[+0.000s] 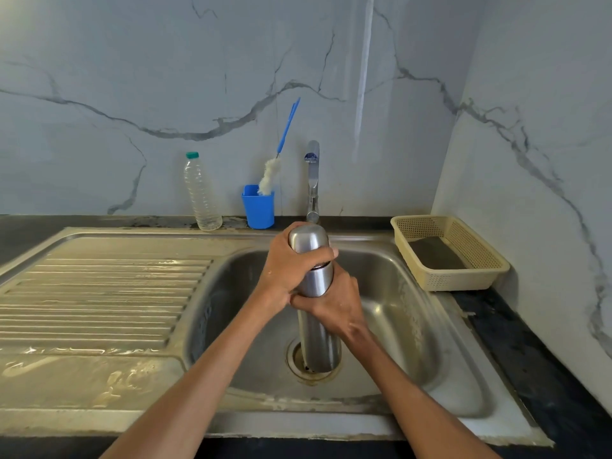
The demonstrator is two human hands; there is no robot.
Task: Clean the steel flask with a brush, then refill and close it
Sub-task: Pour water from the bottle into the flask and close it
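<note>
Flask (318, 336): shiny steel; my left hand (287, 270) grips its cap (308, 239), my right hand (334, 304) grips its middle.
Blue cup (258, 208): I see a fluffy white brush (270, 175) inside.
Sink (397, 313): smooth steel.

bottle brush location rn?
Head view, centre back: the brush stands in the blue cup against the wall, between the plastic bottle and the tap.

Flask (314, 279): plain brushed silver steel. Sink (381, 326): dull steel, yellowish staining, ribbed drainboard. Brush (270, 175): white bristles, blue handle. Cup (258, 208): bright blue. Bottle (202, 197): clear, green cap. Basket (463, 260): cream, perforated mesh pattern. Wall (132, 61): white marble with grey veins. Surface (530, 359): black.
</note>
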